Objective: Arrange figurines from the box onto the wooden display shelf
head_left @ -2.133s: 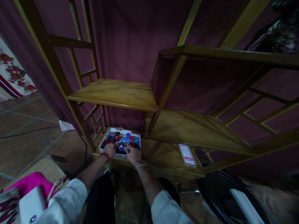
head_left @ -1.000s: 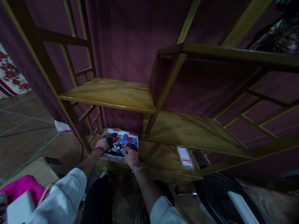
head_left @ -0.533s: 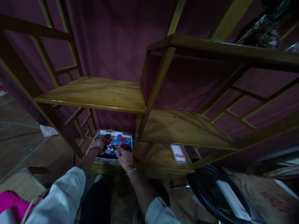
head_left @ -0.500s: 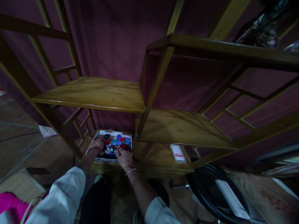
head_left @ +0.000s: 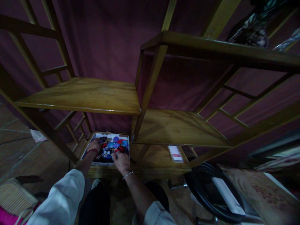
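A shallow white box [head_left: 93, 137] sits on the bottom shelf at the left, filled with small colourful items [head_left: 110, 145], some round, in blue, purple, red and black. My left hand [head_left: 94, 146], with a red bead bracelet at the wrist, reaches over the box's left side; its fingertips are lost among dark items. Over the front right of the contents is my right hand [head_left: 122, 160], a silver bangle on its wrist. Its fingers are bent together beside a red item [head_left: 116, 151]; what they pinch is too small to make out.
A wooden shelf board [head_left: 89, 95] overhangs the box, with another board [head_left: 178, 126] to its right. A white packet [head_left: 175, 154] lies on the lower shelf. Right of my legs stands a black chair [head_left: 206, 187] with a white strip [head_left: 227, 195] on it; a woven seat [head_left: 16, 193] is lower left.
The view has shifted slightly, so the shelves and box appear a little further left. Both hands stay at the box in nearly the same places.
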A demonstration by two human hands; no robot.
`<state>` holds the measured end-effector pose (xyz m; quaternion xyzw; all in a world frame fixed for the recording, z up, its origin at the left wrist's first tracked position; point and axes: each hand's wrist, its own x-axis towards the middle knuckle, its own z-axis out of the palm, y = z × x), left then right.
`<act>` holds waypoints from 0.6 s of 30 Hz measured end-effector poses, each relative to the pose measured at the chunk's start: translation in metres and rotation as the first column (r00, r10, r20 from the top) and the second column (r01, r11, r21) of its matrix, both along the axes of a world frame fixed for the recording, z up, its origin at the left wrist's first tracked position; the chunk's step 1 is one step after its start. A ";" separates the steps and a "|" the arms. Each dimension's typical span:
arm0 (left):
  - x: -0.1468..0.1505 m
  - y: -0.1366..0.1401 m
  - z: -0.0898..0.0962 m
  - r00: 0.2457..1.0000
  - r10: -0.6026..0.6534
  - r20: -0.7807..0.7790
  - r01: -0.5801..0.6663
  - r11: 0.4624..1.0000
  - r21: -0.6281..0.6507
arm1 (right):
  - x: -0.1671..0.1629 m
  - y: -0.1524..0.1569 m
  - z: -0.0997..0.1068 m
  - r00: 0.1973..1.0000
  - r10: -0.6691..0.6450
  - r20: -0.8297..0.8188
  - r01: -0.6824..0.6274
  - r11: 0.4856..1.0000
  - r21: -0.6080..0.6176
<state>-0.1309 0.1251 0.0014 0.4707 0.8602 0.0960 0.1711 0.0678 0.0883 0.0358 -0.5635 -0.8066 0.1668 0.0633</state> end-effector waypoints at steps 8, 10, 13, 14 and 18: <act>0.005 -0.003 -0.006 0.999 0.035 -0.026 -0.034 0.998 0.046 | 0.000 -0.001 0.004 1.000 -0.005 0.001 0.005 1.000 -0.019; 0.007 -0.004 -0.005 0.999 0.031 -0.011 -0.031 0.998 0.055 | 0.000 -0.001 0.003 1.000 -0.004 -0.007 0.004 1.000 -0.014; 0.008 -0.005 -0.001 0.999 -0.030 0.035 0.028 0.998 0.051 | 0.000 0.000 0.000 1.000 0.000 -0.016 0.000 1.000 -0.005; 0.009 -0.005 0.001 0.997 -0.055 0.047 0.053 0.997 0.049 | 0.000 0.001 -0.002 1.000 0.003 -0.020 -0.003 1.000 -0.003; 0.010 -0.009 0.006 0.994 -0.092 0.064 0.088 0.994 0.060 | 0.001 0.003 -0.007 0.998 0.022 -0.055 -0.022 1.000 0.009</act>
